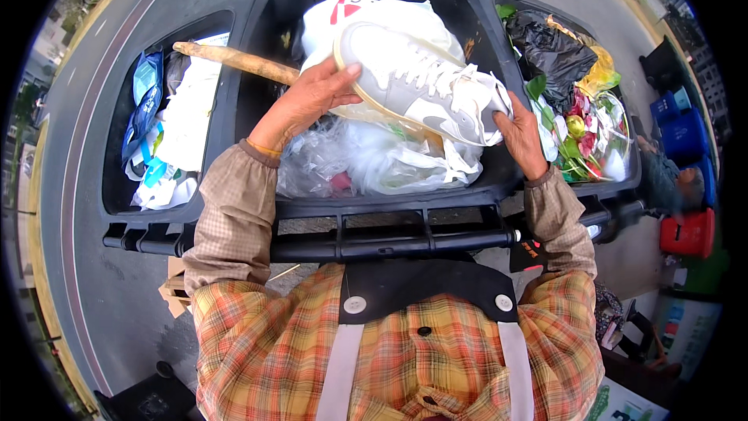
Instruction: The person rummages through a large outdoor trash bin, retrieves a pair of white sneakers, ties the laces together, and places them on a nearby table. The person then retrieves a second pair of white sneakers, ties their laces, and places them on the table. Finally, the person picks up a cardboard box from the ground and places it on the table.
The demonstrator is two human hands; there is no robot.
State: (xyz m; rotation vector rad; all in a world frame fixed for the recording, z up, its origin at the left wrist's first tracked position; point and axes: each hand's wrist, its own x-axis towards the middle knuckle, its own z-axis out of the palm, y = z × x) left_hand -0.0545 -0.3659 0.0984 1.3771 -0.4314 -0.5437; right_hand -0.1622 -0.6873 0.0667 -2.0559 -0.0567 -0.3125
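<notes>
A white and grey sneaker (389, 70) with white laces is held between my two hands above the middle bin. My left hand (312, 101) grips its rounded toe, thumb on the upper and fingers at the sole. At the other end, near the ankle opening, my right hand (525, 139) closes on it. A wooden stick (234, 60) slants across the bin's left edge and passes behind my left hand and the shoe. White plastic bag (327, 19) and clear plastic bags (374, 160) lie beneath and behind the sneaker.
The left bin (117, 179) holds blue and white packaging. In the right bin (635, 148) are a black bag (553, 58), yellow plastic and flowers with leaves. A dark bar (351, 245) runs along the bins' near side. Blue bins (686, 136) and a red bin (687, 234) stand farther right.
</notes>
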